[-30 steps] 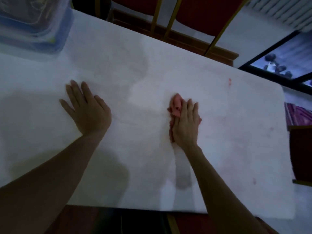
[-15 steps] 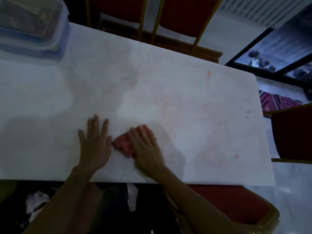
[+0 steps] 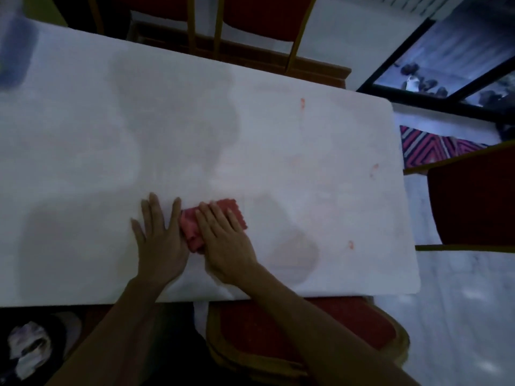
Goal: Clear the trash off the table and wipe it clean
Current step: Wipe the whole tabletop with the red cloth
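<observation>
A folded pink cloth (image 3: 192, 227) lies on the white table (image 3: 278, 151) near its front edge. My right hand (image 3: 225, 240) presses flat on the cloth with straight fingers, covering most of it. My left hand (image 3: 160, 240) lies flat on the table just left of the cloth, its fingers spread and its edge touching the cloth. Small red stains (image 3: 302, 103) mark the table toward the right side. Crumpled trash (image 3: 29, 346) sits in a dark bag below the table at lower left.
A clear plastic container (image 3: 14, 48) with a blue band stands at the table's far left corner. Red chairs (image 3: 264, 20) line the far side, another red chair (image 3: 473, 201) is at the right end, and one red seat (image 3: 292, 332) is under the front edge.
My right hand slid the cloth from the table's middle toward the near edge, next to my left hand. Over the last half second both hands have barely shifted.
</observation>
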A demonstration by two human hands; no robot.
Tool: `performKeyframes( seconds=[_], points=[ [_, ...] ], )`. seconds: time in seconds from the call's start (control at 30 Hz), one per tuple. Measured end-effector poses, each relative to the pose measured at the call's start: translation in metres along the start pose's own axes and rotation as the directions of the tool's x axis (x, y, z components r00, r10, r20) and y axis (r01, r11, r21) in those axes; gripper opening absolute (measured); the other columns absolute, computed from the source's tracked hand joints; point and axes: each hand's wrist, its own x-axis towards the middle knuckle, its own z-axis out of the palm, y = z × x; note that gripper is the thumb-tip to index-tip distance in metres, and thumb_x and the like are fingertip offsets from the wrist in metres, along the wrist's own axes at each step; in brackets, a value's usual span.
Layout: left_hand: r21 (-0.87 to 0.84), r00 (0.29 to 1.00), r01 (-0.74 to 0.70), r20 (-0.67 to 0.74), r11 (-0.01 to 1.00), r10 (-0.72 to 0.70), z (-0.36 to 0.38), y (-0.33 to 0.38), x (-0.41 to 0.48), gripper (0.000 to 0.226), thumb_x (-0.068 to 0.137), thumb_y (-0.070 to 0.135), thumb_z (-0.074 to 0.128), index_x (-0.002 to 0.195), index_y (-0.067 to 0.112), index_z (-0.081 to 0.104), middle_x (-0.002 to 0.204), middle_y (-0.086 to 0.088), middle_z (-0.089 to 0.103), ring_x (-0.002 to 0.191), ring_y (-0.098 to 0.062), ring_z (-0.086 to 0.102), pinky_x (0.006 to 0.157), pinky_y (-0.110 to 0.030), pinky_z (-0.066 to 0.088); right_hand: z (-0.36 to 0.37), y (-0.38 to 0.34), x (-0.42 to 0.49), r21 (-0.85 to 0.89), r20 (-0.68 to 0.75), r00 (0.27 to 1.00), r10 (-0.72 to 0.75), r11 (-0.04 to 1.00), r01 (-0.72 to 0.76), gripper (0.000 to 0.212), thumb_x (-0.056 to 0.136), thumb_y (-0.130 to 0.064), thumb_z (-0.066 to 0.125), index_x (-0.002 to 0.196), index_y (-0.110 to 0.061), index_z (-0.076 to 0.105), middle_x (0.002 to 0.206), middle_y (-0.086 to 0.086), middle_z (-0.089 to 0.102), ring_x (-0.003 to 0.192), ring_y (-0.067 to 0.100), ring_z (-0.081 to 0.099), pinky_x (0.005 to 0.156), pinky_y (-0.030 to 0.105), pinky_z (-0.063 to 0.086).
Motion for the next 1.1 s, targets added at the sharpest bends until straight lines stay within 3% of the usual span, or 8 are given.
performKeyframes(
  seconds=[0.13,0.3,0.5,0.57,0.73,0.87,0.97,1.1],
  points=[
    [-0.020,0.999,0.010,-0.033,1.000,-0.011,0.020,0.064,0.000,0.073,0.094,0.058,0.010,0.158,0.023,0.004,0.163,-0.018,-0.014,0.150,-0.033,-0.017,0.119,-0.057,-0.008,-0.021,0.092,-0.019,-0.043,-0.027,0.990,0.139,0.989,-0.140,0.076,0.094,-0.031,0.052,0.158,-0.007,0.019,0.166,0.011,0.017,0.154,0.027,0.010,0.124,0.051,0.010],
    [-0.030,0.996,-0.073,-0.049,0.997,0.071,0.051,0.159,0.000,0.066,0.099,0.051,0.016,0.158,0.024,0.007,0.164,-0.016,-0.012,0.151,-0.031,-0.018,0.119,-0.059,-0.007,-0.050,0.220,-0.077,-0.025,-0.093,0.882,0.462,0.884,-0.466,0.073,0.094,-0.039,0.039,0.155,0.000,0.027,0.161,0.018,0.027,0.150,0.037,0.021,0.120,0.058,0.021],
    [-0.025,0.991,-0.087,-0.105,0.996,0.084,0.076,0.238,0.008,0.059,0.102,0.042,0.025,0.157,0.021,0.019,0.165,-0.017,-0.002,0.153,-0.031,-0.007,0.120,-0.061,0.002,-0.027,0.216,-0.184,-0.086,0.024,0.992,0.120,0.989,-0.118,0.080,0.093,-0.036,0.054,0.159,-0.011,0.015,0.166,0.009,0.013,0.154,0.029,0.007,0.123,0.055,0.012],
    [-0.023,0.988,-0.055,-0.148,0.998,0.051,0.079,0.249,0.014,0.057,0.102,0.040,0.027,0.156,0.022,0.023,0.165,-0.015,0.001,0.153,-0.029,-0.005,0.120,-0.060,0.003,-0.026,0.240,-0.208,-0.087,-0.033,0.983,0.179,0.980,-0.181,0.076,0.094,-0.037,0.049,0.159,-0.010,0.018,0.166,0.008,0.015,0.155,0.026,0.007,0.121,0.058,0.017],
    [0.037,0.971,0.013,-0.238,0.999,-0.003,0.082,0.261,0.017,0.054,0.102,0.040,0.026,0.154,0.023,0.028,0.165,-0.013,0.008,0.153,-0.027,0.000,0.121,-0.057,0.005,-0.046,0.318,-0.203,0.051,-0.134,0.740,0.659,0.750,-0.659,0.069,0.104,-0.046,0.014,0.156,-0.001,0.021,0.162,0.019,0.023,0.153,0.036,0.013,0.122,0.059,0.012],
    [0.022,0.963,0.033,-0.267,0.999,-0.025,0.083,0.263,0.018,0.053,0.101,0.036,0.034,0.152,0.023,0.030,0.165,-0.012,0.009,0.153,-0.027,0.000,0.121,-0.056,0.003,-0.050,0.314,-0.126,0.261,-0.247,0.508,0.825,0.561,-0.785,0.061,0.102,-0.027,0.028,0.156,0.000,0.020,0.163,0.019,0.023,0.153,0.036,0.013,0.124,0.054,0.011],
    [-0.030,0.960,0.020,-0.279,0.999,-0.027,0.084,0.270,0.027,0.053,0.098,0.029,0.040,0.149,0.017,0.033,0.163,-0.017,0.013,0.153,-0.031,0.002,0.122,-0.055,0.004,-0.035,0.255,-0.111,0.233,-0.273,0.694,0.666,0.746,-0.624,0.069,0.097,-0.010,0.041,0.159,-0.006,0.011,0.166,0.014,0.009,0.155,0.029,0.000,0.125,0.050,0.004],
    [-0.001,0.946,-0.061,-0.319,0.998,0.057,0.075,0.260,0.065,0.059,0.097,0.032,0.036,0.148,0.002,0.033,0.160,-0.020,0.023,0.151,-0.034,0.015,0.122,-0.052,0.013,-0.020,0.214,-0.144,0.103,-0.200,0.945,0.260,0.964,-0.244,0.062,0.101,-0.024,0.047,0.156,-0.005,0.026,0.164,0.014,0.021,0.154,0.028,0.014,0.123,0.053,0.015]
  ],
)
